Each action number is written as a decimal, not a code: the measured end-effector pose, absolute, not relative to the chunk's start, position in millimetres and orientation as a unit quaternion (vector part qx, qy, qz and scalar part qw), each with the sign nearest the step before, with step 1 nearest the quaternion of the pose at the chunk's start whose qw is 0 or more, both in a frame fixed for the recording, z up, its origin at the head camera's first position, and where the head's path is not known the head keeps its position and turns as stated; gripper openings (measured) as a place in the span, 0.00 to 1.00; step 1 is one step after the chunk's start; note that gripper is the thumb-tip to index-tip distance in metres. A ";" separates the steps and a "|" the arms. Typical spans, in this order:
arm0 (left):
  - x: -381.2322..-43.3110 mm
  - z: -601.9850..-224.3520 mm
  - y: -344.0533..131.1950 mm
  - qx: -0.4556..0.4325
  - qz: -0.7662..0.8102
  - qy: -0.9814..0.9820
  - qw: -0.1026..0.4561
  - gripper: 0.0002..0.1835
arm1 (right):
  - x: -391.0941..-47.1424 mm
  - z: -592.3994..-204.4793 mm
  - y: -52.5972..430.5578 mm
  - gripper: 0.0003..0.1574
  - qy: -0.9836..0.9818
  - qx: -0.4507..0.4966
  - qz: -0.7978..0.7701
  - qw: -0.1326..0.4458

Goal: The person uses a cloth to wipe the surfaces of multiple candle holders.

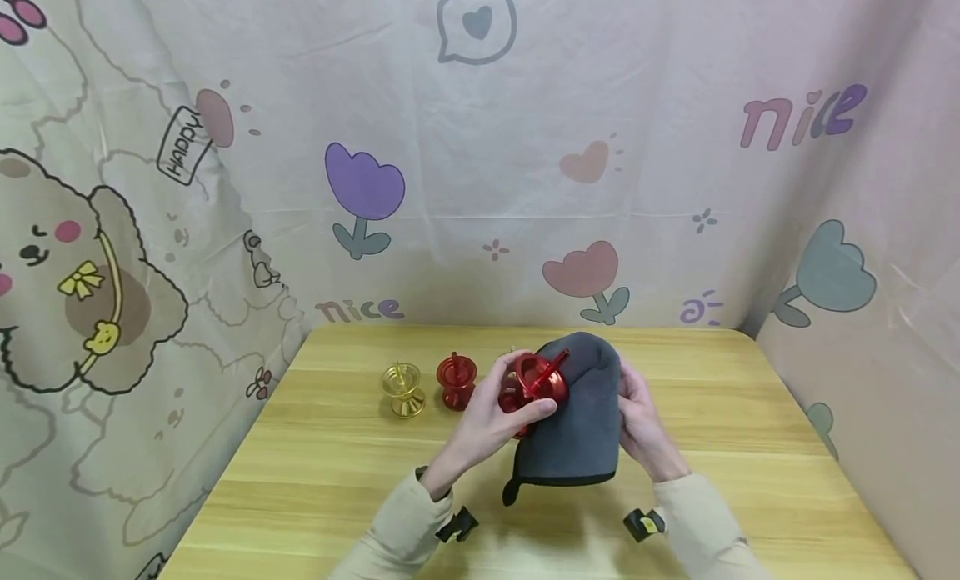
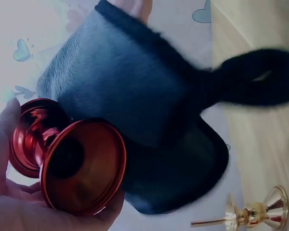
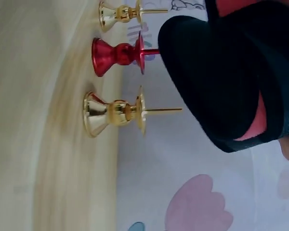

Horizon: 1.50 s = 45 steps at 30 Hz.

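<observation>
My left hand (image 1: 483, 417) grips a shiny red candle holder (image 1: 543, 382), its thumb in front and its spike tilted up to the right. In the left wrist view, the hollow underside of the red base faces the camera. A grey mitt (image 1: 576, 434) with black trim and a hanging loop is right against the holder, its open end toward me. My right hand (image 1: 643, 417) holds the mitt by its right side, and some of those fingers are hidden behind the fabric. Pinkish lining shows at the mitt's opening in the right wrist view.
On the wooden table (image 1: 315, 497), a gold candle holder (image 1: 405, 390) and a red one (image 1: 456, 380) stand upright to the left. Another gold holder (image 3: 113, 110) stands beside them, mostly hidden behind my left hand in the head view. A printed curtain (image 1: 480, 147) encloses the table's back and sides.
</observation>
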<state>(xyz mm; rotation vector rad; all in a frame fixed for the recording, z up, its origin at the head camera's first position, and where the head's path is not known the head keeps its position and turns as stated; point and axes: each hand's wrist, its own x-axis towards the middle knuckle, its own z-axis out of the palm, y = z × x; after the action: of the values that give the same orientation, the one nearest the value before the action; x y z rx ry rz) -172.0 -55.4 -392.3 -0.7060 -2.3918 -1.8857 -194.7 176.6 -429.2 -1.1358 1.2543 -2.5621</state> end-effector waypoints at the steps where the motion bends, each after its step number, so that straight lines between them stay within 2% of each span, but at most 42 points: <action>1: -171.0 -391.0 -54.7 -0.225 -0.604 -0.764 0.010 0.40 | -195.5 -426.7 173.2 0.29 0.420 -0.377 -0.825 0.038; 8: -164.8 -382.3 -52.3 -0.247 -0.595 -0.764 0.032 0.37 | -202.0 -408.4 166.4 0.27 0.585 -0.409 -0.700 0.029; 12: -163.1 -380.3 -53.7 -0.252 -0.581 -0.773 0.047 0.35 | -204.2 -399.6 166.5 0.21 0.661 -0.398 -0.636 0.007; 16: -162.5 -379.5 -55.6 -0.257 -0.567 -0.782 0.047 0.32 | -206.6 -395.7 163.2 0.15 0.678 -0.392 -0.622 0.005; 22: -162.4 -380.2 -56.8 -0.254 -0.549 -0.794 0.058 0.29 | -207.6 -397.1 154.8 0.14 0.661 -0.391 -0.640 0.007; 26: -161.5 -383.7 -53.6 -0.249 -0.556 -0.788 0.090 0.33 | -206.8 -398.7 149.1 0.12 0.674 -0.377 -0.635 -0.025; 29: -160.2 -390.4 -54.2 -0.270 -0.550 -0.783 0.107 0.40 | -205.8 -400.9 147.5 0.12 0.683 -0.370 -0.628 -0.050; 36: -160.5 -407.4 -72.8 -0.366 -0.253 -0.859 0.252 0.53 | -206.5 -406.7 156.0 0.15 0.692 -0.351 -0.625 -0.080; 39: -162.0 -409.7 -77.2 -0.373 -0.206 -0.867 0.258 0.55 | -206.7 -405.9 159.0 0.14 0.698 -0.352 -0.620 -0.074; 45: -163.6 -412.2 -81.8 -0.379 -0.240 -0.863 0.233 0.53 | -208.0 -406.5 161.7 0.16 0.698 -0.365 -0.614 -0.045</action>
<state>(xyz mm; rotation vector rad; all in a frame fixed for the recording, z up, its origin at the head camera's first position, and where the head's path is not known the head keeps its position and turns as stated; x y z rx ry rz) -163.6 -81.8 -412.2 -1.0404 -2.3701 -0.6591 -208.0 161.7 -406.5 -1.1792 2.2589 -1.9866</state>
